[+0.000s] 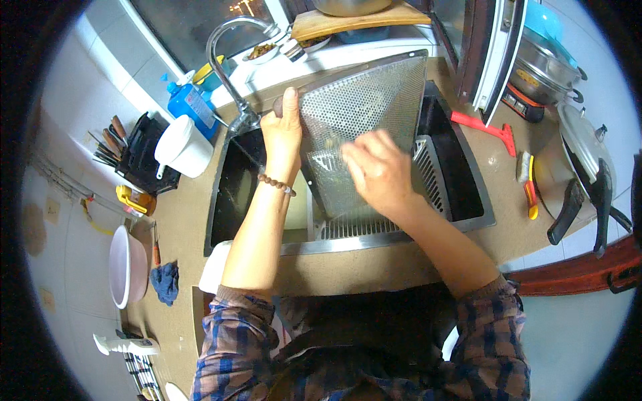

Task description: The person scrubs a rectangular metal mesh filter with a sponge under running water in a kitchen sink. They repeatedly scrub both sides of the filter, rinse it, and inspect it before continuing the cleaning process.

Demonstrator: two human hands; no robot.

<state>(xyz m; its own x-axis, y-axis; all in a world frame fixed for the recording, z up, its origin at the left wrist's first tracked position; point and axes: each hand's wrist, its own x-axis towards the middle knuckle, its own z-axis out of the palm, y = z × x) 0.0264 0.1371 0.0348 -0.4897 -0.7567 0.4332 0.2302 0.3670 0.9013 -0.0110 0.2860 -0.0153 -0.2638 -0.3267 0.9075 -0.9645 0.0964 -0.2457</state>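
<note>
A perforated metal mesh panel [351,108], which looks like a range hood filter, stands tilted over the black sink [474,220]. My left hand [282,133] grips its left edge, thumb pointing up. In front of the panel's lower face is my right hand [378,173], blurred, with curled fingers; whether it holds something or touches the mesh cannot be made out. Below the panel, a slotted metal rack [431,175] lies in the sink. Pale, cloudy liquid [296,210] shows in the left part of the basin.
A chrome faucet [213,47] arches behind the sink. Left of it stand a white bucket [184,146], a blue pump bottle [191,108] and a black knife holder [148,150]. To the right are a red scraper [484,129], a brush [527,185] and a large lidded pot [556,175].
</note>
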